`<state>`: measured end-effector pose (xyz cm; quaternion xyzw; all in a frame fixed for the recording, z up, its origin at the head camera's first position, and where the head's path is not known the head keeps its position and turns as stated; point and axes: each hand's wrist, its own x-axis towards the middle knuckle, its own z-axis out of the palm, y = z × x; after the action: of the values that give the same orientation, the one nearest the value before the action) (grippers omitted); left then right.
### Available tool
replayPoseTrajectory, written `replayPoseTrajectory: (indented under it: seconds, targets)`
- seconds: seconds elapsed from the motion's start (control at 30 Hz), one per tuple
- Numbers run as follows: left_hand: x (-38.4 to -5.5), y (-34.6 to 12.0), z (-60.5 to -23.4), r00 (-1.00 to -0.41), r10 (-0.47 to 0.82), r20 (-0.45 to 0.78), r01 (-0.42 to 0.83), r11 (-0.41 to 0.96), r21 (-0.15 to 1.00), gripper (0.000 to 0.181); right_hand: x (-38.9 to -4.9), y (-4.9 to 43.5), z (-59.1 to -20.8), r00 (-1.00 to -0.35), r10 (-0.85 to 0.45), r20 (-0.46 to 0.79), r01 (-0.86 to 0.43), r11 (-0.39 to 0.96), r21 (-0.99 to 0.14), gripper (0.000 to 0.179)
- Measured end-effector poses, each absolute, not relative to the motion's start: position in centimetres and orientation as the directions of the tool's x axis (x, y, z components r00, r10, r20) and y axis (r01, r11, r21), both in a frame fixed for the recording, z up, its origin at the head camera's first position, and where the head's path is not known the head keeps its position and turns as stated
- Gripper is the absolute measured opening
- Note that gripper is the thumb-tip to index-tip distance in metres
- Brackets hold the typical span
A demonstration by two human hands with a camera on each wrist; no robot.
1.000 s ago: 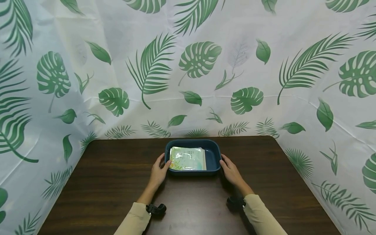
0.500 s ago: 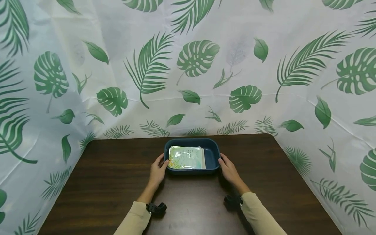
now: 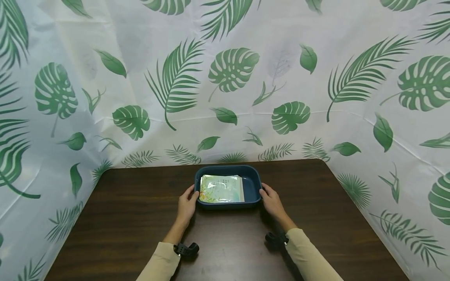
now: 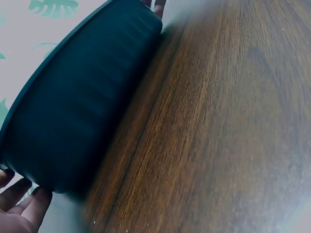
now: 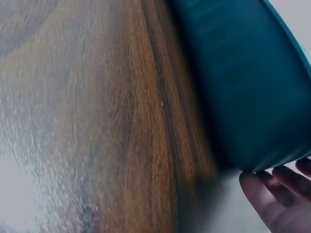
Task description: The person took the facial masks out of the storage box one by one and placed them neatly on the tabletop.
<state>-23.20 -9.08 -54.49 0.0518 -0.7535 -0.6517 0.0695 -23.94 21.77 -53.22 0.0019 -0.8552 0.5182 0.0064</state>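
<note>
A dark blue rectangular plastic basin [image 3: 253, 187] is at the far middle of the table in the head view. Flat pale green packets [image 3: 221, 189] with a leaf print lie inside, toward its left end. My left hand [image 3: 186, 203] holds the basin's left end, thumb near the rim at the front corner. At the opposite end, my right hand [image 3: 272, 202] holds it the same way. In the left wrist view, fingertips [image 4: 43, 196] touch the basin's end wall [image 4: 73, 111]. In the right wrist view, fingers [image 5: 252, 189] meet the other end.
The dark wood table [image 3: 140, 226] has its far edge just behind the basin. A white cloth with green leaf prints [image 3: 197, 144] hangs behind and along both sides. A black wrist camera [image 3: 187, 249] sits on my left wrist, another [image 3: 276, 240] on my right.
The head view has turned slightly, so the whole scene shifts a little left. Both hands keep hold of the basin's ends, and the packets lie as before.
</note>
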Motion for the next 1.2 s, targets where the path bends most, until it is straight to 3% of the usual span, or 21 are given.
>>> replayPoseTrajectory:
  seconds: [0.63,1.2]
  targets:
    - [-21.6,-13.6,-52.7,-0.988,-0.15,0.027,-0.011,0.245,0.97,0.044,-22.9,16.8,-52.1,-0.995,0.029,0.091,-0.07,0.431,-0.9,0.041]
    - [-18.1,-22.0,-51.3,-0.977,-0.168,-0.13,-0.177,0.305,0.936,0.05,-20.9,8.8,-52.0,-0.988,-0.08,0.129,-0.15,0.377,-0.914,0.038]
